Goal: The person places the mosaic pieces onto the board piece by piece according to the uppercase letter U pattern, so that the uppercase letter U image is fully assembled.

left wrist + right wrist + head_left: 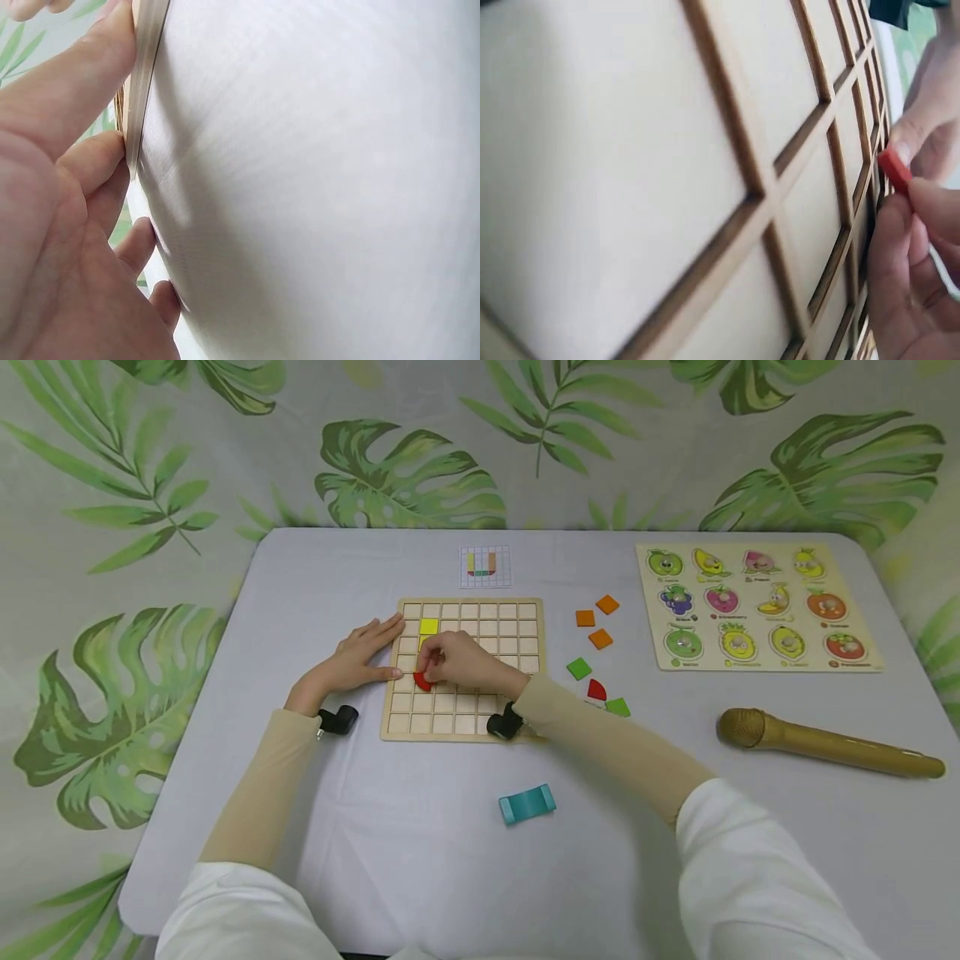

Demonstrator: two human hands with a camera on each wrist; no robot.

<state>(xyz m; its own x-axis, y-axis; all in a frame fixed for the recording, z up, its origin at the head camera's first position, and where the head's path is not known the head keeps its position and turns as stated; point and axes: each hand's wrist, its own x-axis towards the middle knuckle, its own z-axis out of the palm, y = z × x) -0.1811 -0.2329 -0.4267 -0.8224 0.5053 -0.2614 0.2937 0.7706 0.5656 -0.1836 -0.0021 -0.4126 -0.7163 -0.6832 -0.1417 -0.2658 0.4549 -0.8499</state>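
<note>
A wooden grid board (442,724) lies on the table, divided into small square cells. My right hand (472,662) is over its left part and pinches a red quarter-circle tile (423,682) between thumb and fingertips. In the right wrist view the red tile (895,171) shows edge-on, close over the grid. A yellow square tile (429,626) sits in a cell just beyond, and more yellow below it is partly hidden by the right hand. With fingers extended, my left hand (348,658) rests along the board's left edge, its thumb on the rim.
Right of the board lie orange squares (585,618), green squares (579,668) and another red quarter-circle (597,690). A pattern card (485,581) is behind it. Farther right are a fruit puzzle board (765,578) and a brown microphone-shaped object (832,747). A teal curved piece (527,804) lies in front.
</note>
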